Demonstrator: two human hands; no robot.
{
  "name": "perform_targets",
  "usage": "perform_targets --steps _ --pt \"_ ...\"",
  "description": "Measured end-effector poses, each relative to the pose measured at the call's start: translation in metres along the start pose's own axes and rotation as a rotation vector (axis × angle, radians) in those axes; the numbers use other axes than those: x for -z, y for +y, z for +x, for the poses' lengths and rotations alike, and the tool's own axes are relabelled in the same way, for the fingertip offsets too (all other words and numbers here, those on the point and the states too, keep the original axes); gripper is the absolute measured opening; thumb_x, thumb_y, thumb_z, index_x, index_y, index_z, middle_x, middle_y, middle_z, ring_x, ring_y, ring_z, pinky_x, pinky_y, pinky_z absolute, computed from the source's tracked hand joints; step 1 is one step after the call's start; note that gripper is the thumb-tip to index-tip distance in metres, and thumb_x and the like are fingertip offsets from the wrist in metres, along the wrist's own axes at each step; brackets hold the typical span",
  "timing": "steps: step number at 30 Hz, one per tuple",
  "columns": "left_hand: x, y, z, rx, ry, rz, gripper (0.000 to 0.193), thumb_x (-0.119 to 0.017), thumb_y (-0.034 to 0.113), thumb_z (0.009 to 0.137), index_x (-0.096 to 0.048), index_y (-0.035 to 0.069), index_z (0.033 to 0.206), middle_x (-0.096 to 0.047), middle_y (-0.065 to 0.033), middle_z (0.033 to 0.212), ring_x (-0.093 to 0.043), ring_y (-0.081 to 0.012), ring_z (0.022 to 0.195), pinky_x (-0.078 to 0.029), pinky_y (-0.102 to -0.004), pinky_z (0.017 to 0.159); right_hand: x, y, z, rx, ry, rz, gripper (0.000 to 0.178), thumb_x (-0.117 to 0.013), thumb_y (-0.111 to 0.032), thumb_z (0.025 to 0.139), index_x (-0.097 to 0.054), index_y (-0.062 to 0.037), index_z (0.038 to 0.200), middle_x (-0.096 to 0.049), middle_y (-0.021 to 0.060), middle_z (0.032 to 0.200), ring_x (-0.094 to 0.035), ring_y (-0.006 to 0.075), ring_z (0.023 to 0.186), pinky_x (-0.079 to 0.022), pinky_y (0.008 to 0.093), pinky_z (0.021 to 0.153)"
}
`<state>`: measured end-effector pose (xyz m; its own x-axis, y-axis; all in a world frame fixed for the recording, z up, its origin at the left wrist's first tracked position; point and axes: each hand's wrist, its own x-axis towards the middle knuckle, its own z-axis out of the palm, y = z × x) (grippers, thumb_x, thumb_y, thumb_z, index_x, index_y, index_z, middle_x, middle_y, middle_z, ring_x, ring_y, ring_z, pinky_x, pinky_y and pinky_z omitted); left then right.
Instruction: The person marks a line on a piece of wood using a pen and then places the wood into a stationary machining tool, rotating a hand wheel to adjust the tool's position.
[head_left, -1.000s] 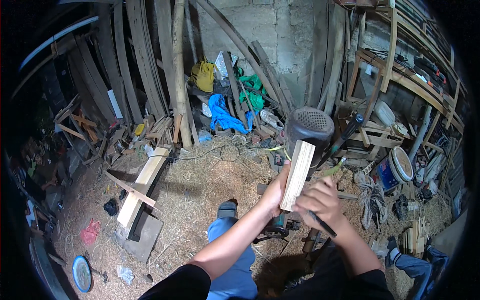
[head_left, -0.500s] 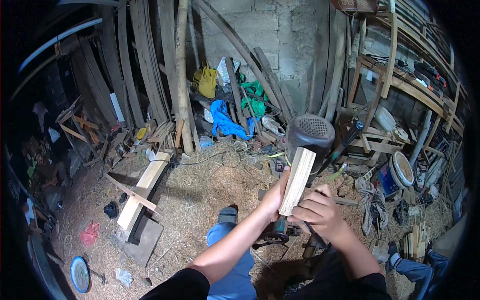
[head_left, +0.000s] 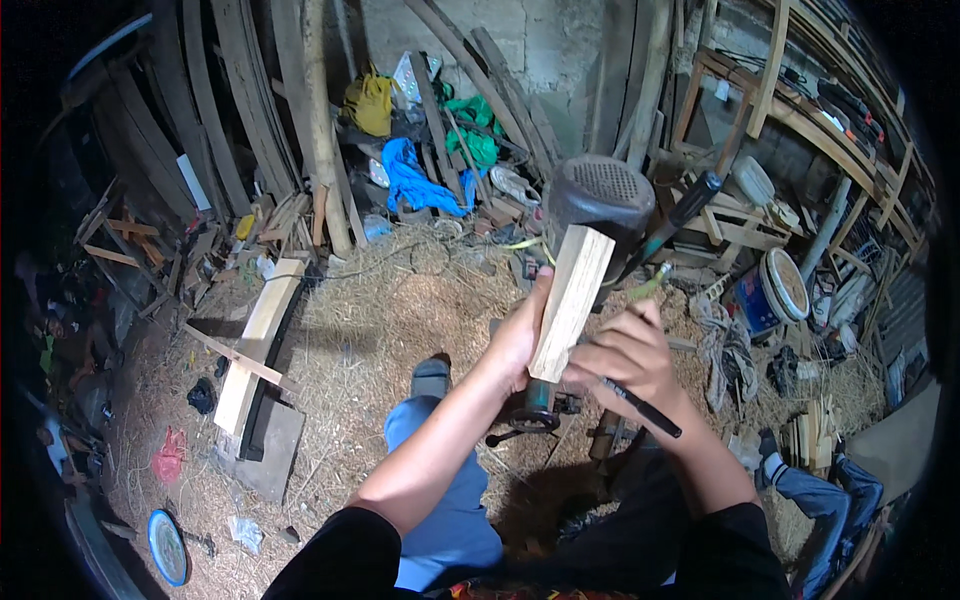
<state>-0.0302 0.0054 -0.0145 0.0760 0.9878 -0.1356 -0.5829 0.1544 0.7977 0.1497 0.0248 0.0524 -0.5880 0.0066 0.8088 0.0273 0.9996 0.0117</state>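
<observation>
Fingers of the left hand (head_left: 520,338) grip the wood block (head_left: 572,305), three o'clock of view centre, apparently to steady it for the right hand (head_left: 630,360) at its four o'clock, whose fingers curl round a slim black tool (head_left: 647,411).

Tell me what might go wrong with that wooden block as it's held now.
If the left hand loosens its grip, the wooden block could shift, and the dark pen-like tool in the right hand might slip. If dropped, the block could strike the dark wheel seen below its lower end.
</observation>
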Motion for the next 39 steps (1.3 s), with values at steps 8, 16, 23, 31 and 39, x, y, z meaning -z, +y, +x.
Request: perform_targets --steps 8,16,23,31,39 --pt "-0.008 0.008 -0.007 -0.096 -0.012 0.005 0.07 -0.036 0.062 0.106 -0.059 0.002 0.135 -0.072 -0.0154 0.109 -0.075 -0.0218 0.088 -0.061 -0.0337 0.076 0.0 0.012 0.004 -0.097 0.063 -0.029 0.026 -0.085 -0.025 0.076 -0.069 -0.015 0.094 -0.072 -0.0033 0.084 -0.059 0.017 0.076 -0.036 0.0369 0.076" --pt "-0.007 0.009 -0.008 -0.099 0.021 0.011 0.06 -0.04 0.054 0.107 -0.056 0.004 0.136 -0.069 -0.0094 0.111 -0.07 -0.0158 0.092 -0.06 -0.0288 0.076 0.0 0.012 0.001 -0.093 -0.003 -0.008 0.029 -0.085 -0.02 0.075 -0.07 -0.0131 0.097 -0.07 -0.0017 0.083 -0.059 0.0178 0.077 -0.036 0.0367 0.075" --pt "0.01 0.021 -0.019 -0.002 0.021 0.065 0.052 -0.046 0.046 0.102 -0.062 0.004 0.128 -0.072 -0.0099 0.106 -0.071 -0.0175 0.09 -0.06 -0.0317 0.078 -0.002 0.007 0.001 -0.172 -0.018 0.136 0.027 -0.078 -0.011 0.082 -0.067 -0.011 0.107 -0.07 0.0047 0.09 -0.061 0.0241 0.079 -0.04 0.0386 0.075" --pt "0.014 0.031 -0.026 -0.077 -0.087 0.201 0.049 -0.057 0.042 0.103 -0.059 0.004 0.134 -0.07 -0.009 0.116 -0.069 -0.0134 0.099 -0.056 -0.0288 0.084 0.004 0.004 -0.007 -0.183 0.067 0.188 0.015 -0.066 -0.017 0.094 -0.061 -0.0068 0.103 -0.068 0.0092 0.086 -0.06 0.0258 0.073 -0.042 0.039 0.076" --pt "0.018 0.036 -0.023 -0.067 -0.1 0.164 0.055 -0.057 0.037 0.105 -0.048 0.004 0.149 -0.067 -0.0101 0.127 -0.068 -0.0134 0.107 -0.057 -0.0276 0.089 0.005 0.009 -0.02 -0.297 0.136 0.171 0.017 -0.071 -0.012 0.094 -0.057 -0.0051 0.1 -0.067 0.01 0.084 -0.06 0.0266 0.072 -0.046 0.04 0.074"
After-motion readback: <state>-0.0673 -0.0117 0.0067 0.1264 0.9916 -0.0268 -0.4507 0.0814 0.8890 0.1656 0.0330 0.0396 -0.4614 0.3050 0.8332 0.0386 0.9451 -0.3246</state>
